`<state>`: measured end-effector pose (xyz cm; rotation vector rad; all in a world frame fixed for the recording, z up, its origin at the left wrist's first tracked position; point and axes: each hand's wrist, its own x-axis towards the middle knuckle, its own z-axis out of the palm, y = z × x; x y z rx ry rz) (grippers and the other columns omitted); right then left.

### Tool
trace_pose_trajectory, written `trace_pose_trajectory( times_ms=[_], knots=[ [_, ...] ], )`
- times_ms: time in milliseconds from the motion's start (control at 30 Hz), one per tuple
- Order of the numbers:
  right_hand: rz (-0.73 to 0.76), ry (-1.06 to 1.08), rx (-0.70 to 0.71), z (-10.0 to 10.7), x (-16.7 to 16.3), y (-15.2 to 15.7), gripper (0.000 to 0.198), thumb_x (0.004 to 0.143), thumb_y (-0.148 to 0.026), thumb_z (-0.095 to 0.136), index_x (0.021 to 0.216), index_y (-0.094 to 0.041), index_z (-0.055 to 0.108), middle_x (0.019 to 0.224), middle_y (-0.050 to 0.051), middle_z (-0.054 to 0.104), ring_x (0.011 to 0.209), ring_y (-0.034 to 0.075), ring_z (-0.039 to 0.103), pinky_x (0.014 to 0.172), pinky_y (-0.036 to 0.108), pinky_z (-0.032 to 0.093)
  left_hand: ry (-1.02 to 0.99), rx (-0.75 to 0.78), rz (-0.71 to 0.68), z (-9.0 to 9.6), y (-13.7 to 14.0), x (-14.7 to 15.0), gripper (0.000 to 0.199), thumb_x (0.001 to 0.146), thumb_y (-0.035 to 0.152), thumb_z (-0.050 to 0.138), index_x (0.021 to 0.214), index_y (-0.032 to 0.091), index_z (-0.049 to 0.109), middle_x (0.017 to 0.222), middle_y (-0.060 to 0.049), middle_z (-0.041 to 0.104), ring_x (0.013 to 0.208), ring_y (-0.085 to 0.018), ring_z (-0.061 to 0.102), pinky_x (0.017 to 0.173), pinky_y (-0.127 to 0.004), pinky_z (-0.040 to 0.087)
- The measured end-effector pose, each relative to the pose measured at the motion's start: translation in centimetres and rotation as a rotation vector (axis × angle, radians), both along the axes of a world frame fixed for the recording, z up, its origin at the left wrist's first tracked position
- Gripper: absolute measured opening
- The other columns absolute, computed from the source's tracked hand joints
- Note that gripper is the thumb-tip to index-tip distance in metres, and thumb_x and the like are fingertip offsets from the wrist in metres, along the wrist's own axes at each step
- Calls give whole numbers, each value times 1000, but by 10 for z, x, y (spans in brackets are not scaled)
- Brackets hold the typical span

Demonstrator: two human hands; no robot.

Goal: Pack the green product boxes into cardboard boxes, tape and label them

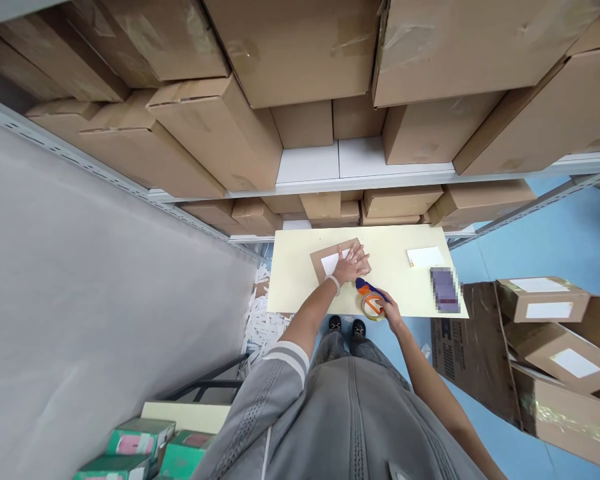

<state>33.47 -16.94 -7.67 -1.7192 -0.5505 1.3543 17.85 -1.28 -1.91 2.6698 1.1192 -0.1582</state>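
Observation:
On the pale yellow tabletop [290, 280] lies a small brown cardboard box [318, 261] with a white label [329, 264] on top, turned slightly askew. My left hand [349, 265] rests flat on the box's right part, fingers spread, covering some of the label. Close by on the right, my right hand [391, 312] grips a blue and orange tape dispenser [366, 288] that carries a roll of tape. The dispenser's head points toward the box, near my left wrist; whether it touches the box I cannot tell.
A white card [425, 257] and a blurred-out purple item [445, 290] lie at the table's right. Shelves of cardboard boxes [305, 53] rise behind it. An open carton [485, 353] holding labelled boxes stands right; paper shreds [265, 320] and green boxes [140, 437] are left.

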Motion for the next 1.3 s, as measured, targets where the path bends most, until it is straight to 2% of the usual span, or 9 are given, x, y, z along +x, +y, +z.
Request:
trace_pose_trajectory(
  times_ms=[133,267,433,700,800,900,1033,1167,1300],
  knots=[
    [-7,31,-31,-6,0,-4,50,58,-30,63,106,-25,74,105,2,76,102,26,67,83,33,55,-14,-106,-111,11,9,-30,66,99,57,32,157,27,20,166,-8,11,153,-31,10,118,-65,13],
    [-25,32,-22,-10,2,-6,48,58,-27,64,104,-25,74,106,1,76,104,25,67,83,33,56,70,-157,-209,20,11,-102,82,89,59,55,157,28,21,166,-9,10,152,-33,14,119,-55,19],
    [-61,99,-35,-16,3,0,47,56,-24,66,102,-25,73,102,2,77,100,25,69,80,32,57,164,23,-166,12,-18,-163,94,76,48,76,155,27,28,165,-9,17,151,-34,17,121,-55,16],
    [-35,62,-34,6,-10,70,46,56,-22,70,102,-22,73,100,5,76,90,24,70,74,32,57,170,239,219,-16,-70,-131,89,84,54,67,157,25,24,158,-16,36,142,-35,38,118,-55,27],
    [-10,64,-44,14,-24,94,53,55,-24,74,108,-21,71,98,6,76,84,23,70,69,31,57,179,258,243,-15,-73,-108,92,86,63,58,157,16,24,139,-19,56,131,-34,51,120,-54,25],
    [-7,43,-53,17,-34,104,60,54,-25,76,113,-23,70,96,3,75,81,21,69,68,29,56,159,250,165,-11,-64,-93,93,87,69,50,154,7,31,127,-18,64,124,-32,56,124,-51,16],
    [27,22,-60,20,-35,100,65,54,-27,76,118,-26,69,97,1,75,79,19,68,68,29,55,90,228,23,-8,-46,-92,87,87,72,46,148,10,43,149,-19,47,145,-35,33,124,-56,8],
    [47,13,-25,25,-36,89,69,56,-32,75,125,-26,66,96,1,74,79,18,67,68,28,54,48,179,81,-11,-40,-95,90,86,73,44,154,15,31,163,-16,20,152,-39,7,117,-70,9],
    [31,-7,20,30,-43,79,75,58,-37,74,130,-25,62,95,1,73,79,20,67,70,29,55,27,153,112,-15,-40,-92,92,86,70,47,157,16,22,164,-15,18,152,-39,2,115,-74,8]
  ],
)
